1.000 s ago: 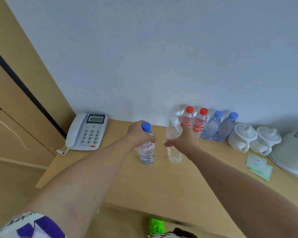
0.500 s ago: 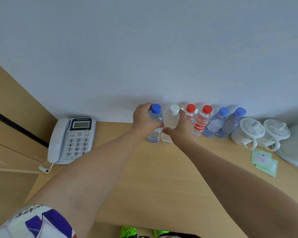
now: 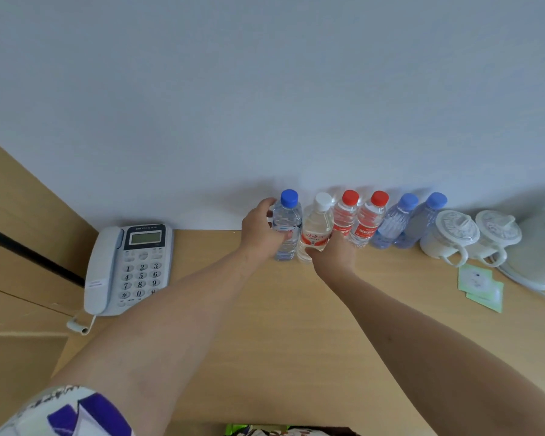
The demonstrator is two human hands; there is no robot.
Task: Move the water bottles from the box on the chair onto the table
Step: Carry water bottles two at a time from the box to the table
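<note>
Several water bottles stand in a row against the wall on the wooden table (image 3: 265, 325). My left hand (image 3: 260, 232) grips a blue-capped bottle (image 3: 287, 226) at the row's left end. Beside it stands a white-capped bottle (image 3: 317, 231) with a red label, and my right hand (image 3: 332, 254) holds it low on its body. To their right stand two red-capped bottles (image 3: 356, 220) and two bluish blue-capped bottles (image 3: 405, 220). The box and chair are out of view.
A white desk phone (image 3: 128, 267) lies at the table's left end. Two white lidded cups (image 3: 468, 236) and a white kettle (image 3: 538, 243) stand at the right, with green paper packets (image 3: 480, 286) in front of them. A wooden panel (image 3: 19, 215) rises at the left.
Both hands carried their bottles from mid-table back to the wall, beside the red-capped pair. The two bottles now stand at the row's left end.
</note>
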